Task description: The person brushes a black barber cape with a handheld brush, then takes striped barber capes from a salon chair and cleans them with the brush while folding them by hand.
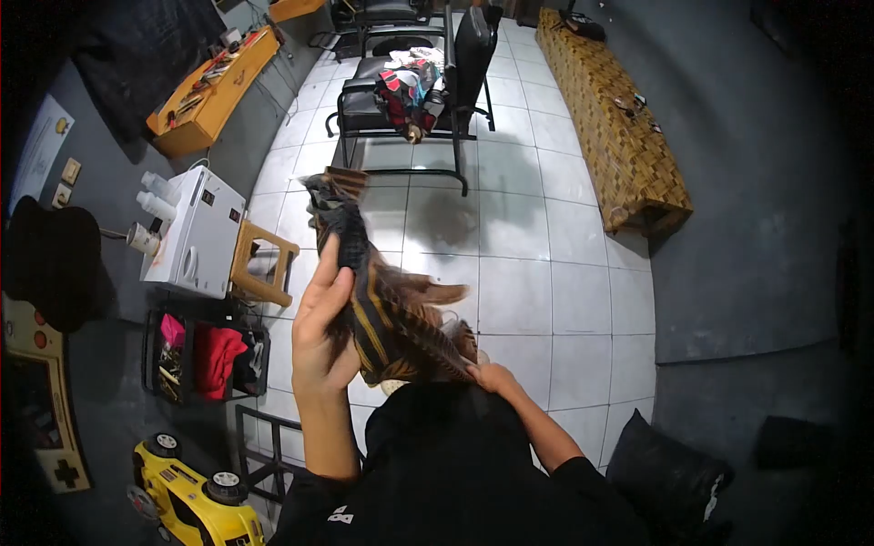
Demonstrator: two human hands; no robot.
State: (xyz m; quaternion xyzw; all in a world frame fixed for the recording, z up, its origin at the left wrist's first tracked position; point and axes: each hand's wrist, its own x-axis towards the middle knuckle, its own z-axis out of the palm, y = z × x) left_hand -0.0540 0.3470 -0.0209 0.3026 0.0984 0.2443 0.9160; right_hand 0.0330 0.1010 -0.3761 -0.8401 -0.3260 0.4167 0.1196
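Observation:
A brown and black striped cloth [381,314] with yellow lines hangs in front of my chest, partly smeared by motion. I cannot tell what kind of garment or cloth it is. My left hand [326,318] grips its upper left part, thumb toward me, and a dark bunched end sticks up above the fingers. At the lower right, my right hand [492,376] is closed on the cloth's edge, lower than the left hand. Ahead, a heap of mixed clothes [412,86] lies on the seat of a black metal-framed chair [364,96].
White floor tiles [514,282] run ahead. Left are a small white fridge [205,241] with bottles on top, a brown stool [264,264], a black rack [187,364] with cloths and a yellow toy car [196,496]. Right are a woven bench [614,127] and black cushion [665,473].

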